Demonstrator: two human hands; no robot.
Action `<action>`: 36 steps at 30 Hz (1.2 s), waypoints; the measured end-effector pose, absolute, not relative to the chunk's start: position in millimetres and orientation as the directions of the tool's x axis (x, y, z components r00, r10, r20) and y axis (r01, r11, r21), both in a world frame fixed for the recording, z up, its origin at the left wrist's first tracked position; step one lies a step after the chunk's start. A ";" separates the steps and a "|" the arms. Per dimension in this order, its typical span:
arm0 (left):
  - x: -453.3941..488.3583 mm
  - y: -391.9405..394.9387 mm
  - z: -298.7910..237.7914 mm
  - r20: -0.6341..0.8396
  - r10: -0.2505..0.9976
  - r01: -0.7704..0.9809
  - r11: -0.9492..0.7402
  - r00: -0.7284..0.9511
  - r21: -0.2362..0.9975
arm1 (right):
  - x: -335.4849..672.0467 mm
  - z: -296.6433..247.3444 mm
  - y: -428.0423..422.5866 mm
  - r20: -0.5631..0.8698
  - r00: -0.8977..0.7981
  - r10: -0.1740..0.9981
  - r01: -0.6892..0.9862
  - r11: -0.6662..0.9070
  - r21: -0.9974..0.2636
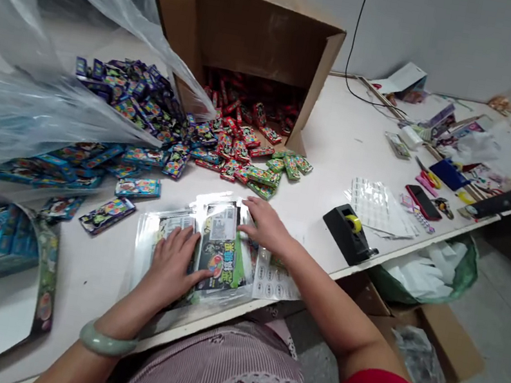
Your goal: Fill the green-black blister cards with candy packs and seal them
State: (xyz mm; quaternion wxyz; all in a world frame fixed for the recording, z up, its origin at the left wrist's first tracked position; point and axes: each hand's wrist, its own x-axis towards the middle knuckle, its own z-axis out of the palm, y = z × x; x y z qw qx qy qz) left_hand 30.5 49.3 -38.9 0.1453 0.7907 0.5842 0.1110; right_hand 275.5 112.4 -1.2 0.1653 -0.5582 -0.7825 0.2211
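Your left hand (169, 265) is palm down near the table's front edge, fingers fanned, wrist low, with a jade bangle (108, 338) on the wrist. Your right hand (266, 226) comes in from the right, also palm down, forearm angled across, fingertips on the far corner of the pack. Grip: hands apart, both flat on top, no pinch, nothing clamped.

Under them, on the white table (86, 294): a clear plastic sleeve (147, 242) with a printed card (220, 270) inside, right in front of you. Just right of it, partly under your right wrist, is a sheet of round stickers (273, 279).

Further right: black tape dispenser (345, 233) with yellow tape, white label sheets (378, 205), phone (423, 202), scissors (429, 178).

Further out: loose blue and green snack packets (131, 187) spill across the table. Red packets (239, 143) pile up in and ahead of a tipped cardboard box (263, 29). A clear plastic bag (48, 52) sprawls over the left side.
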 end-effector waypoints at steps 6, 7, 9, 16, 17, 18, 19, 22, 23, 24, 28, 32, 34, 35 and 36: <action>78.7 74.5 -14.0 0.123 0.876 0.686 -0.445 0.466 0.575 | 378.5 -10.3 71.8 -0.038 0.060 0.997 0.880 -0.071 -0.469; 93.3 81.9 -11.5 0.108 0.856 0.647 -0.458 0.505 0.610 | 386.4 -14.6 66.7 -0.041 0.091 0.995 0.880 -0.099 -0.464; 123.7 97.0 -10.0 0.091 0.838 0.612 -0.463 0.539 0.641 | 394.0 -23.1 60.3 -0.047 0.129 0.991 0.871 -0.136 -0.473; 186.2 130.3 -27.9 0.086 0.860 0.602 -0.420 0.503 0.679 | 402.4 -42.3 60.4 -0.034 0.227 0.973 0.755 -0.198 -0.625; 188.8 131.5 -30.3 0.079 0.867 0.595 -0.402 0.492 0.696 | 404.7 -44.1 60.3 -0.037 0.244 0.969 0.736 -0.210 -0.643; 190.6 132.1 -32.4 0.075 0.873 0.582 -0.382 0.481 0.717 | 406.8 -45.4 59.7 -0.042 0.263 0.964 0.707 -0.222 -0.672; 191.8 132.2 -34.1 0.074 0.881 0.565 -0.362 0.468 0.742 | 408.3 -46.4 58.8 -0.053 0.281 0.958 0.652 -0.231 -0.722; 195.1 132.3 -38.8 0.083 0.905 0.489 -0.300 0.416 0.819 | 408.8 -46.7 55.5 -0.140 0.290 0.947 0.305 -0.231 -0.924; 196.6 132.8 -40.5 0.081 0.912 0.458 -0.278 0.403 0.844 | 407.9 -46.1 54.6 -0.173 0.282 0.944 0.163 -0.224 -0.961; 198.4 133.7 -42.3 0.073 0.916 0.426 -0.253 0.395 0.868 | 406.7 -45.5 54.1 -0.196 0.273 0.942 0.049 -0.217 -0.975; 206.4 139.2 -48.6 0.023 0.928 0.302 -0.145 0.372 0.942 | 402.4 -45.3 54.0 -0.175 0.339 0.924 -0.016 -0.181 -0.983; 209.7 142.2 -50.0 -0.021 0.944 0.216 -0.053 0.329 0.975 | 402.7 -50.1 54.3 -0.087 0.427 0.900 0.081 -0.133 -0.988; 209.6 142.5 -50.5 -0.050 0.942 0.188 -0.014 0.333 0.982 | 404.6 -53.1 54.8 -0.079 0.415 0.906 0.108 -0.136 -0.985; 209.4 142.5 -51.3 -0.061 0.939 0.179 0.000 0.337 0.984 | 405.8 -54.5 55.3 -0.085 0.408 0.909 0.115 -0.144 -0.983; 209.2 142.5 -52.5 -0.070 0.937 0.176 0.010 0.341 0.984 | 407.2 -55.6 55.9 -0.096 0.400 0.911 0.117 -0.155 -0.981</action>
